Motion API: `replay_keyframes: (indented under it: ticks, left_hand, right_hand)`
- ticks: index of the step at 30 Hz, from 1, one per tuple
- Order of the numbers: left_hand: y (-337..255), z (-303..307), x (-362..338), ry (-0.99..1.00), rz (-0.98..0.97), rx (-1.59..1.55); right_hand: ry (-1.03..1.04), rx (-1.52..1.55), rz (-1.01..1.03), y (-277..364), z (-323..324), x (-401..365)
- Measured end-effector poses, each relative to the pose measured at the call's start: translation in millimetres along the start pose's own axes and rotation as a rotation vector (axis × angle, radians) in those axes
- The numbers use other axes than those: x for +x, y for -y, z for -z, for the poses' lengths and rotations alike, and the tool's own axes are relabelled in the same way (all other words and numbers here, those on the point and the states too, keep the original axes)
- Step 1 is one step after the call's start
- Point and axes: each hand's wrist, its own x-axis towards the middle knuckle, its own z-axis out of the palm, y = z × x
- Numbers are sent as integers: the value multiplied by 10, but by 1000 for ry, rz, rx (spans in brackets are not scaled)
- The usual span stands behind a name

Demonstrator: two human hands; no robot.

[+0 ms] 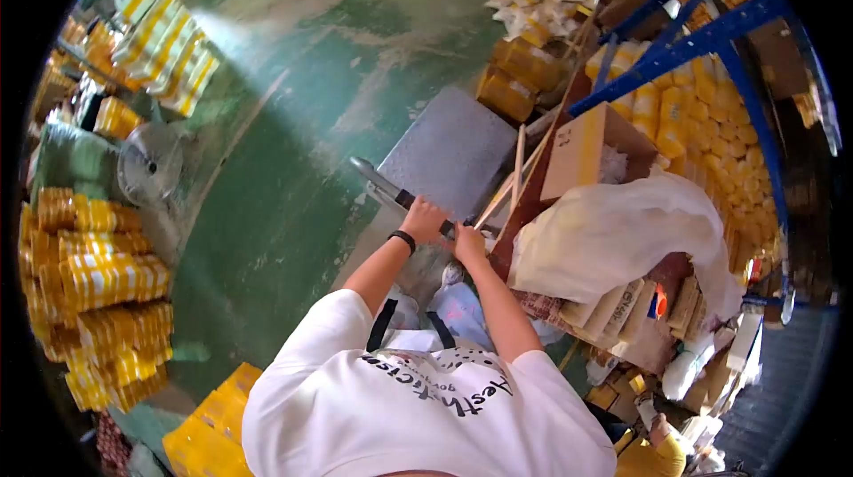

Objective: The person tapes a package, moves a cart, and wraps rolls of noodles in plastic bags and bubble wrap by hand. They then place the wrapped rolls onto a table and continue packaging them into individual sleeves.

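My left hand (424, 220), with a black band at the wrist, is wrapped round a grey handle bar (378, 178) with black grip sections. Close beside it, my right hand (468, 244) is closed on the same bar, near its right end. The bar slants from upper left to lower right. Just beyond it lies a flat grey platform (453, 153), like the deck of a platform cart, with nothing on it. Below my hands, plastic-wrapped items (458, 304) and black straps show in front of my white shirt.
At right, a bench carries an open carton (577, 153) and white plastic sheeting (622, 233); a blue rack (689, 55) stands behind. Yellow-and-white packages (115, 277) are stacked at left, near a clear tape-like roll (149, 164). Green floor (293, 166) stretches ahead. A person in yellow (653, 459) is at lower right.
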Motion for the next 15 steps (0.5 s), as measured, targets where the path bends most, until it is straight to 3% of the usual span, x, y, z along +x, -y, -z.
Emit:
replay_keyframes:
  ticks: [3,9,12,15]
  left_hand:
    - [-29,-37,190,43,7,-2]
    - [-39,-140,162,-14,26,-48]
    - [-4,-22,266,-50,16,-34]
    - [-2,31,439,-28,12,-19]
  right_hand:
    - [-35,-40,-51,-332,-278,275]
    - [-95,-98,16,-369,-377,156]
    - [-65,-50,-32,-294,-120,130]
    - [-340,177,97,-156,278,-268]
